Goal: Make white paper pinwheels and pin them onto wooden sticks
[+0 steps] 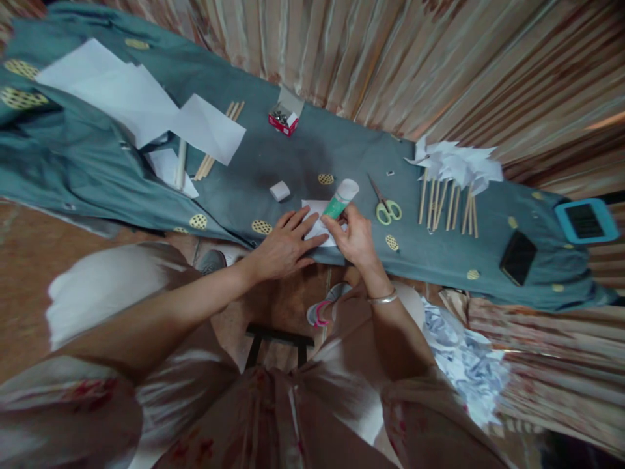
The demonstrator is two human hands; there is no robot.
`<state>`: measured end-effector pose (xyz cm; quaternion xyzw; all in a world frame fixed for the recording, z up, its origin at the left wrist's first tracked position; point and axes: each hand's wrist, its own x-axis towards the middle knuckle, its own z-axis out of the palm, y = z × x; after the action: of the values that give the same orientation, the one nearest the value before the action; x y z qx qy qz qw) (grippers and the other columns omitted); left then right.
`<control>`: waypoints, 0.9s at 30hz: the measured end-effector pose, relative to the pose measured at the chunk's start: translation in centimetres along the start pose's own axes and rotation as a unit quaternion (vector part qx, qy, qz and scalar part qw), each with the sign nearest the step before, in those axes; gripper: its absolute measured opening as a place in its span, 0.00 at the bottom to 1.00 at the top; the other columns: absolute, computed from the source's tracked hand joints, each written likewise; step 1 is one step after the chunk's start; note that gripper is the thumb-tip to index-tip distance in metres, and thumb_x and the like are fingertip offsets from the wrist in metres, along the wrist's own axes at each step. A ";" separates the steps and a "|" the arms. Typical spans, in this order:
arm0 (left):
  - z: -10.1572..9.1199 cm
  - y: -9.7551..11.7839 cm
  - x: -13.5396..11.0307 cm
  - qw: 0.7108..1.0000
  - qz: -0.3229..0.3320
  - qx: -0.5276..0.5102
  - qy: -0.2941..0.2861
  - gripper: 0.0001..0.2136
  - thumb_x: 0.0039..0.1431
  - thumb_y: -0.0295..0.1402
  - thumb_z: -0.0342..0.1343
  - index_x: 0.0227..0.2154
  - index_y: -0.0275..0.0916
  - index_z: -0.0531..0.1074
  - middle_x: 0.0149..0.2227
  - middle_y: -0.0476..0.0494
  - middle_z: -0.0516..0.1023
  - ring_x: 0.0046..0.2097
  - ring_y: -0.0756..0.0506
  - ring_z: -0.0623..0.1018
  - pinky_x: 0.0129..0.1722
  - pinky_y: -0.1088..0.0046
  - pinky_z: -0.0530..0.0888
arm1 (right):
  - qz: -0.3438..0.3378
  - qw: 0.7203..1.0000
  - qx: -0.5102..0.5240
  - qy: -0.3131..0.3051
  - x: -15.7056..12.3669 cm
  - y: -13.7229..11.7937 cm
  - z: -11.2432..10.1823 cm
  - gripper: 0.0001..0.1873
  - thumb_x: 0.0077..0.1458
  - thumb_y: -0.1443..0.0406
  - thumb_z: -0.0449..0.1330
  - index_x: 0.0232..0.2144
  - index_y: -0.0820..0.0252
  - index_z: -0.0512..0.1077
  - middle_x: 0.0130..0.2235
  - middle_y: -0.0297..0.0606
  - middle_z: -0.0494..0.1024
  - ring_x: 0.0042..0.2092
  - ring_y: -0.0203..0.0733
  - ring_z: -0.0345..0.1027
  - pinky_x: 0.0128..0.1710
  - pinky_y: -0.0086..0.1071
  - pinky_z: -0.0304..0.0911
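My left hand [287,244] lies with its fingers spread, their tips pressing on a small piece of white paper [315,225] at the table's near edge. In my right hand [355,236] is a green and white glue stick [342,198], tilted with its lower end at the paper. My fingers hide that lower end in part. Green-handled scissors [387,205] lie just right of the glue stick. Beyond my left hand sits a small white block [280,191], perhaps an eraser.
White sheets [117,98] and wooden sticks [208,163] lie at the left. A red box of small metal pieces [283,120] stands at the back. Paper pinwheels on sticks [454,166], a phone [518,257] and a blue-framed device [586,221] are at the right. Crumpled paper [463,358] is below.
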<state>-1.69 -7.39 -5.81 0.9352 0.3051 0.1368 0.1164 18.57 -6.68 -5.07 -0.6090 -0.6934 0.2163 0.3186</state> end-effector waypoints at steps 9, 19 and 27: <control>-0.1 0.1 0.0 1.000 0.003 0.008 0.003 0.23 0.62 0.40 0.58 0.58 0.41 0.67 0.67 0.30 0.60 0.69 0.29 0.55 0.64 0.46 0.58 | -0.012 1.000 -0.003 -0.012 -0.4 -0.3 -0.1 0.24 0.58 0.42 0.55 0.36 0.56 0.68 0.33 0.39 0.77 0.34 0.43 0.69 0.39 0.37 0.66; -0.1 0.0 0.0 1.000 0.003 0.007 0.000 0.23 0.62 0.40 0.59 0.58 0.42 0.68 0.67 0.30 0.60 0.69 0.28 0.56 0.63 0.45 0.58 | -0.013 1.000 -0.007 -0.007 -0.9 -0.4 -0.5 0.22 0.59 0.44 0.55 0.34 0.56 0.67 0.32 0.38 0.76 0.33 0.42 0.69 0.38 0.36 0.65; 0.1 -0.1 -0.1 1.000 0.003 0.004 0.006 0.24 0.62 0.40 0.58 0.60 0.45 0.66 0.67 0.34 0.60 0.69 0.30 0.55 0.63 0.46 0.58 | 0.003 1.000 -0.011 0.000 -1.1 0.0 -0.7 0.19 0.58 0.46 0.57 0.34 0.55 0.67 0.31 0.37 0.76 0.33 0.42 0.69 0.37 0.36 0.65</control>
<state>-1.77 -7.36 -5.95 0.9358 0.3033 0.1417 0.1108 19.12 -7.85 -4.72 -0.6148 -0.6938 0.2096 0.3109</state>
